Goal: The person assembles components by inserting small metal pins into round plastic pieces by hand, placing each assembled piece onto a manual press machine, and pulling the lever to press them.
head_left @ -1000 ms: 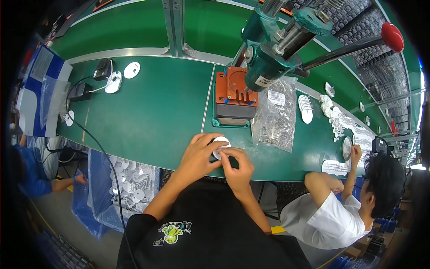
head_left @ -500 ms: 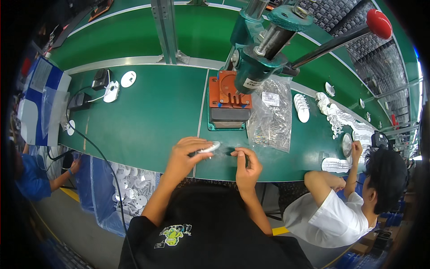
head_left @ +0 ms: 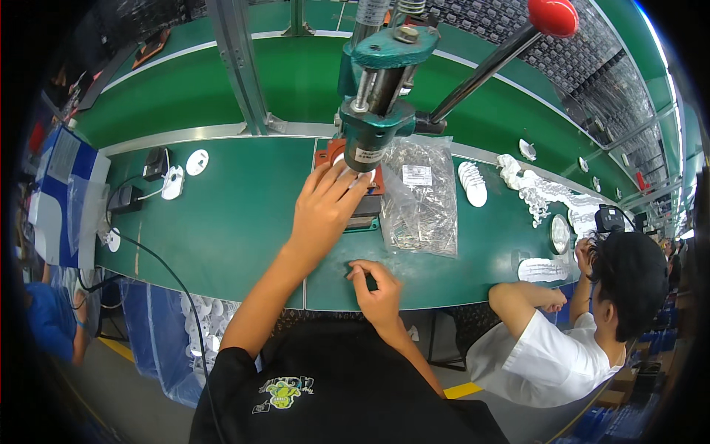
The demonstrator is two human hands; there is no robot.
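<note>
My left hand (head_left: 324,206) reaches forward to the orange fixture (head_left: 323,154) at the foot of the green hand press (head_left: 373,111). Its fingers lie on a white round part (head_left: 341,160) under the ram. My right hand (head_left: 377,285) rests near the front edge of the green table (head_left: 237,222). Its fingers are pinched together, seemingly on a small dark part that is mostly hidden. The press lever with its red knob (head_left: 553,16) points up to the right.
A clear plastic bag of small parts (head_left: 421,200) lies right of the press, with a row of white discs (head_left: 473,185) beyond it. Cabled devices (head_left: 155,164) and a white disc (head_left: 197,161) sit at the left. A seated co-worker (head_left: 592,303) works at the right. Bagged white discs (head_left: 207,318) hang below the table.
My hands were together at the table's front edge with a white part. My left hand has since carried it forward to the press fixture, and my right hand stayed near the edge.
</note>
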